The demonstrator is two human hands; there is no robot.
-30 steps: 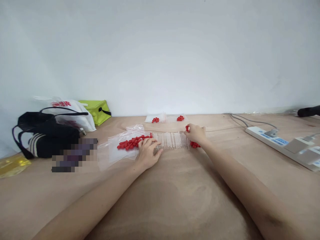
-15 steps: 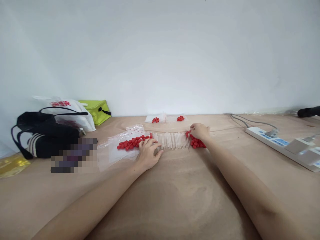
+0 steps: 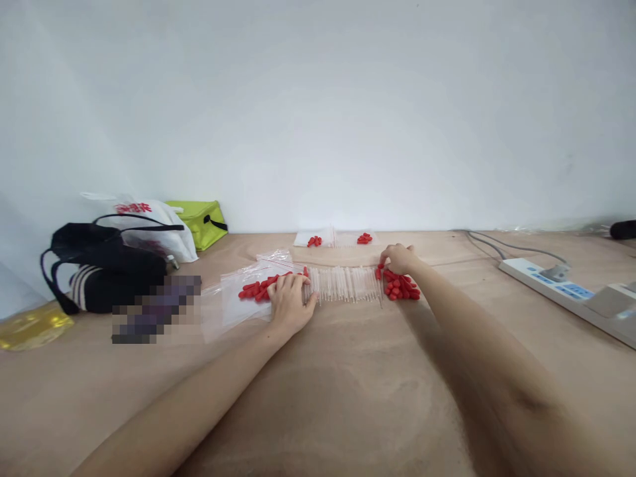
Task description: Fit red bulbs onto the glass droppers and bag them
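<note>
A row of thin clear tubes [image 3: 345, 283] lies side by side on the wooden table [image 3: 342, 397]. At its left end rests my left hand [image 3: 291, 305], fingers bent and apart, over the edge of a pile of red rubber pieces [image 3: 254, 290] on clear zip bags [image 3: 233, 311]. My right hand [image 3: 399, 260] is at the row's right end, with thumb and forefinger pinched at a small red piece [image 3: 379, 272]. A second red pile [image 3: 401, 287] lies just below that hand. What is under the left fingertips is hidden.
Two small bags with red pieces [image 3: 315, 241] [image 3: 364, 238] lie near the wall. A white power strip [image 3: 541, 283] with cables is at right. At left are a black bag [image 3: 119, 271], white plastic bag [image 3: 171, 232], green bag [image 3: 199, 222] and yellow pouch [image 3: 37, 328].
The whole view has shifted slightly, with objects appearing further right. My right hand has moved a little off the right red pile, which now shows more. My left hand stays at the row's left end.
</note>
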